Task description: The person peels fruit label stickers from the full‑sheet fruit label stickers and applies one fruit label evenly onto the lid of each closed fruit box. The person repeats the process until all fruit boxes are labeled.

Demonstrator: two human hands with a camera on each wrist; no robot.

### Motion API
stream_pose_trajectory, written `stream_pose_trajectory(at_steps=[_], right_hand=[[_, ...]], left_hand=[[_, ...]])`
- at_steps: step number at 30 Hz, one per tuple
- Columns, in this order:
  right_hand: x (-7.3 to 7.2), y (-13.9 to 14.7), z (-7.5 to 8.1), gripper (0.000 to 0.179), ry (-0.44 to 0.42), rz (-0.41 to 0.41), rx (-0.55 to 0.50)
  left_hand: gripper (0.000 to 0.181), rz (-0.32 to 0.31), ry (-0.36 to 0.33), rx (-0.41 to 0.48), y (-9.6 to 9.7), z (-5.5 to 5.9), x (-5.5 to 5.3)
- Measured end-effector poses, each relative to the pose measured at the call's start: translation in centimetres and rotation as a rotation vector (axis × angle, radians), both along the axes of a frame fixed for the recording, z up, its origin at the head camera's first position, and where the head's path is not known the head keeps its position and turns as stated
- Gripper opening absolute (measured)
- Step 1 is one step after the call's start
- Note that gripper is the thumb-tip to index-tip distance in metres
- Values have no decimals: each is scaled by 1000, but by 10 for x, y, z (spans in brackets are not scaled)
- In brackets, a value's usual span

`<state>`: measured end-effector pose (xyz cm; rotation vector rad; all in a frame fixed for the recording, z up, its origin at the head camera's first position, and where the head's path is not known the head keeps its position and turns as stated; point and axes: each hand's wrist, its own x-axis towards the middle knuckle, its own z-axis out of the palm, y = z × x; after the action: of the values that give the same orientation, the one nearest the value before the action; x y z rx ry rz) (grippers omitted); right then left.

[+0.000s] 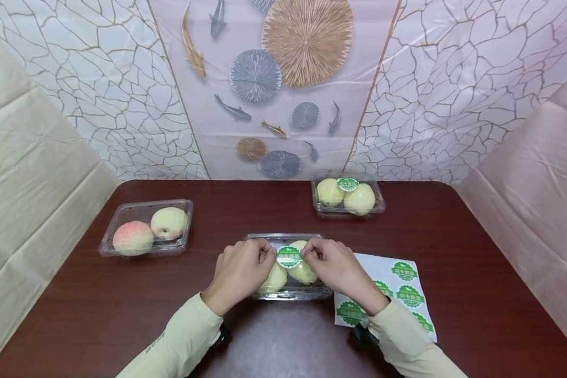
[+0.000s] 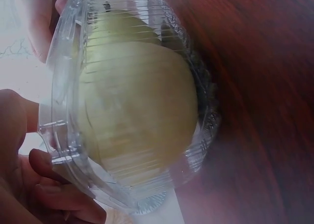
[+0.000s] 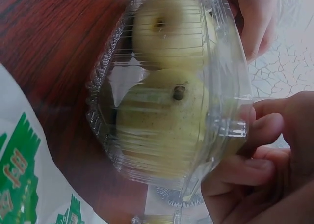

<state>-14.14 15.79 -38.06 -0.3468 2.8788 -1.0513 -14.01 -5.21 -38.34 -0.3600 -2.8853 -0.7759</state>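
Two hands meet over one clear box (image 1: pixel 290 295). The left hand (image 1: pixel 240 270) has its fingers curled, with the thumb and first finger nipping the left edge of a green and white sticker (image 1: pixel 289 257). The right hand (image 1: pixel 338 266) is curled the same way and nips the right edge. The sticker sits flat between the two sets of fingertips, above the box lid. I cannot tell if it touches the lid. Under the fingers, inside the box, are two pale pears (image 1: pixel 303 272).

Only the head view shows the sticker's face. The left wrist view shows the box from the side instead, with a big pear close up and a little dark stem on the one behind it. The right wrist view shows a dark spot on each pear and the ridges on the plastic.

Just beside the right fingers, partly under that arm, is a white sheet (image 1: pixel 375 265) of more green stickers (image 1: pixel 410 296). Past the right fingers, farther off, is another box (image 1: pixel 328 212) with two pears and a sticker on top. Away to the left of the left fingers is a box (image 1: pixel 144 207) with two peaches (image 1: pixel 133 238). All of it is on a dark red-brown table (image 1: pixel 123 315).
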Motion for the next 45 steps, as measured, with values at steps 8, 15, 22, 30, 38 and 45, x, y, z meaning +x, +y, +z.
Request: stream_pose_trajectory(at_steps=[8, 15, 22, 30, 38, 45], right_hand=[[-1, 2, 0, 17, -12, 17, -8], [-3, 2, 1, 16, 50, 52, -18], [-2, 3, 1, 18, 52, 87, -24], [-4, 4, -3, 19, 14, 69, -91], [-4, 6, -6, 22, -22, 49, -154], [-3, 4, -5, 19, 17, 47, -110]], left_hand=[[17, -2, 5, 17, -1, -2, 0], [17, -10, 38, 11, -3, -3, -1], [20, -2, 36, 5, -5, -3, 0], [20, -17, 32, 15, -4, -5, 0], [20, -18, 23, 17, -3, -6, 1], [20, -25, 39, 17, -1, -7, 1]])
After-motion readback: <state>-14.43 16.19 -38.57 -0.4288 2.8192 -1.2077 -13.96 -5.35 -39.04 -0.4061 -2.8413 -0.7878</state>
